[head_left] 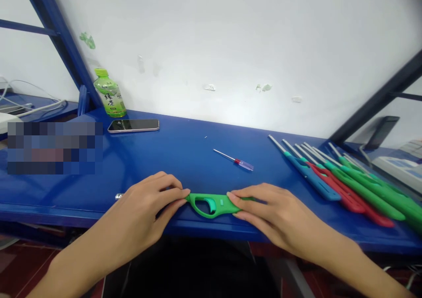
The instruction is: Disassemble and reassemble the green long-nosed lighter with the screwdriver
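A green long-necked gas lighter (224, 203) with a teal trigger lies crosswise near the front edge of the table, held at both ends. My left hand (154, 201) pinches it where the neck meets the body, and the metal tip pokes out beyond the wrist. Around the handle end are the closed fingers of my right hand (270, 208), which cover the rest of the handle. Beyond the hands lies a small screwdriver (242, 163) with a clear purple and red handle.
Several blue, red and green long-necked lighters (313, 179) lie in a row at the right. A phone (133, 125) and a green tea bottle (110, 96) are at the back left of the blue table (184, 146). A white wall (231, 47) rises behind.
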The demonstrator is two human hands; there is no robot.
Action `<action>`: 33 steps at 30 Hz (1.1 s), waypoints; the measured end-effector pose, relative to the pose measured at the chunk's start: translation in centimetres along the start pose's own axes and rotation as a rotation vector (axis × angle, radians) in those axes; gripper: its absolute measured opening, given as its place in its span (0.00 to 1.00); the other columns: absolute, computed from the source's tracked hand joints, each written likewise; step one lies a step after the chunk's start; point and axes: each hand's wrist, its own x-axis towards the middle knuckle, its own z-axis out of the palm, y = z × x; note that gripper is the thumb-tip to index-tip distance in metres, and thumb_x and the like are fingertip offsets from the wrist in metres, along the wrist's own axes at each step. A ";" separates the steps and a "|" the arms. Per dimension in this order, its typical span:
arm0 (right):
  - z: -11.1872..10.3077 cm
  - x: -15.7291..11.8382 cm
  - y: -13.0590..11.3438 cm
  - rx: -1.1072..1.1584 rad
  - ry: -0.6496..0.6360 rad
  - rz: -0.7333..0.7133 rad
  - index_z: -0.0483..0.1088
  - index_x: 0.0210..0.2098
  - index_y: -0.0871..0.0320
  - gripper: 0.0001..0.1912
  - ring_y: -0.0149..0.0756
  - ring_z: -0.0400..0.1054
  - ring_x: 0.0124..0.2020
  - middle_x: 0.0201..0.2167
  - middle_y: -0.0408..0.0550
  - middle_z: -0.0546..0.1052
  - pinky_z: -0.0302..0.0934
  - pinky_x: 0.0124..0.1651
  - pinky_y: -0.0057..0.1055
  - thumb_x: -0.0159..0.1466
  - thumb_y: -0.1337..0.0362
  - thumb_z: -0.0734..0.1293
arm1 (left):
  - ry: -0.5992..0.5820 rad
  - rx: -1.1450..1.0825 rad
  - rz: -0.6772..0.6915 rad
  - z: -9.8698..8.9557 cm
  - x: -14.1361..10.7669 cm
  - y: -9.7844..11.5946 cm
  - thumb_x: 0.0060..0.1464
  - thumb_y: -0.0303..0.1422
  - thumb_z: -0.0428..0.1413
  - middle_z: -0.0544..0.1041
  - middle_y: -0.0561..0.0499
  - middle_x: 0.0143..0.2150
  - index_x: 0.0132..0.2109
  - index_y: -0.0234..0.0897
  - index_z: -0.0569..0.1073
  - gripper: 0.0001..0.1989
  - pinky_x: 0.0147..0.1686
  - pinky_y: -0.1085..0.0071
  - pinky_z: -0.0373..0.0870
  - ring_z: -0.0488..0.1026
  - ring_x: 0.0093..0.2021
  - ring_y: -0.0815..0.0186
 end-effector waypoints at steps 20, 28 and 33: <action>2.2 -1.4 -1.3 0.299 0.117 0.330 0.74 0.65 0.43 0.17 0.46 0.77 0.54 0.56 0.49 0.82 0.75 0.57 0.46 0.78 0.61 0.67 | 0.076 0.202 0.115 0.6 0.8 0.7 0.78 0.31 0.48 0.80 0.47 0.47 0.52 0.39 0.75 0.10 0.49 0.56 0.70 0.76 0.46 0.56; 2.0 -0.6 -2.4 0.434 0.161 0.420 0.78 0.60 0.42 0.16 0.41 0.79 0.46 0.48 0.45 0.82 0.76 0.49 0.37 0.73 0.60 0.74 | 0.212 0.178 0.237 0.4 0.7 1.4 0.72 0.21 0.57 0.81 0.52 0.46 0.56 0.39 0.72 0.11 0.66 0.54 0.63 0.77 0.47 0.65; 3.0 -0.9 -2.4 0.343 0.345 0.303 0.81 0.52 0.51 0.09 0.40 0.82 0.42 0.44 0.43 0.88 0.77 0.49 0.36 0.73 0.64 0.74 | 0.205 0.132 0.258 1.2 0.8 1.9 0.72 0.19 0.57 0.82 0.53 0.44 0.51 0.39 0.74 0.10 0.67 0.52 0.61 0.78 0.46 0.66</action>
